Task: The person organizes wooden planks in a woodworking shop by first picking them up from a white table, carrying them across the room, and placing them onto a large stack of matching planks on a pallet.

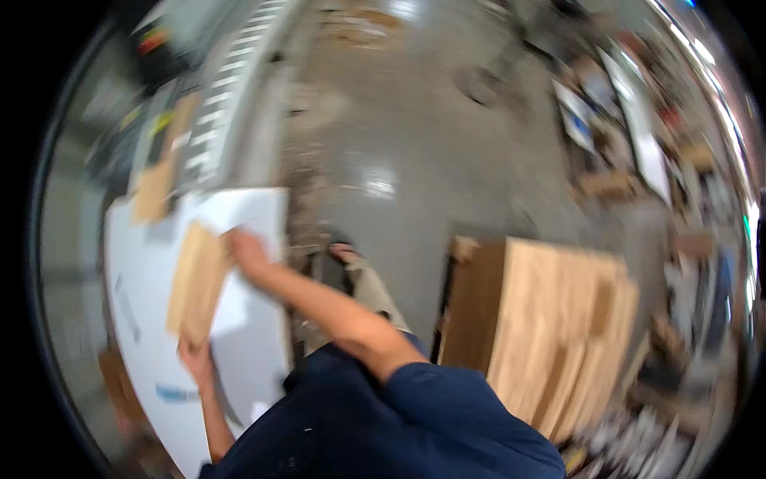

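Observation:
The picture is blurred by motion. A flat light-brown wooden board (195, 283) lies tilted over a white table top (144, 303) at the left. My left hand (194, 357) grips its near lower corner. My right hand (246, 251) reaches across my body and holds the board's far upper edge. A dark blue sleeve and shirt fill the lower middle.
A tall stack of light wooden boards (550, 335) stands at the right. Another brown piece (153, 190) lies on the table's far end. A roller conveyor (227, 88) runs away at the upper left. Grey concrete floor (415, 128) is in the middle; blurred clutter lines the right.

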`<state>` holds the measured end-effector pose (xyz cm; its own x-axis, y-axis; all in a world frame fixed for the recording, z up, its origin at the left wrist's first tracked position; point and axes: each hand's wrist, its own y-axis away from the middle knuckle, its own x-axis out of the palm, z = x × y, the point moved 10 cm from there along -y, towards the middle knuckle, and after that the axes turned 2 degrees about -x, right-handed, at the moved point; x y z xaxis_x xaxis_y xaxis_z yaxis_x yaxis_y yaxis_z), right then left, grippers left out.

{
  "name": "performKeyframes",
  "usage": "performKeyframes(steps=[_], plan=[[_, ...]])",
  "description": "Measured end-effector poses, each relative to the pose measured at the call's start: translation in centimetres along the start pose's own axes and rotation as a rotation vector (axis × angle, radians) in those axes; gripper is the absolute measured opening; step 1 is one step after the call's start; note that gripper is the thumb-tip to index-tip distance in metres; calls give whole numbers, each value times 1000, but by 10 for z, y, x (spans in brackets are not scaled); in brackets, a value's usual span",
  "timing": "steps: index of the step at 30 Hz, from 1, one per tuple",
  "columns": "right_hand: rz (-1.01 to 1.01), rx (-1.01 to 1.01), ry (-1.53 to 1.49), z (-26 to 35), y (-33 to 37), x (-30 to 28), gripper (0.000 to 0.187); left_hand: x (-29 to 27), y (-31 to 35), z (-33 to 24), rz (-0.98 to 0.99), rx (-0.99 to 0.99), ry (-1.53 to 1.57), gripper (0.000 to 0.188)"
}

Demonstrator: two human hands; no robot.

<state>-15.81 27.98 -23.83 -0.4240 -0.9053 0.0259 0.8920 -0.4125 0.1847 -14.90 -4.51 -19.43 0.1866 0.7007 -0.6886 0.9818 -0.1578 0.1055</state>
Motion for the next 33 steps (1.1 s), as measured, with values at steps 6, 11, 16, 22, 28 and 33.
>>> performKeyframes(steps=[6, 11, 16, 22, 28, 33], plan=[[-22, -283, 410, 33, -9, -38, 25, 2, -11, -31, -140, 3, -180, 71], [133, -346, 587, 55, -18, -26, 33, -5, 19, -20, -228, -228, -121, 72], [350, -112, -65, 91, -68, 28, 27, -16, 30, -73, -394, -268, -388, 66], [437, 535, -625, 56, -103, 99, 38, 17, -8, -121, -308, -114, 266, 55], [329, 668, -497, 33, -90, 111, 35, 41, -46, -117, -292, -186, 456, 37], [290, 576, -610, 43, -127, 109, 26, 51, -71, -137, -191, -169, 479, 22]])
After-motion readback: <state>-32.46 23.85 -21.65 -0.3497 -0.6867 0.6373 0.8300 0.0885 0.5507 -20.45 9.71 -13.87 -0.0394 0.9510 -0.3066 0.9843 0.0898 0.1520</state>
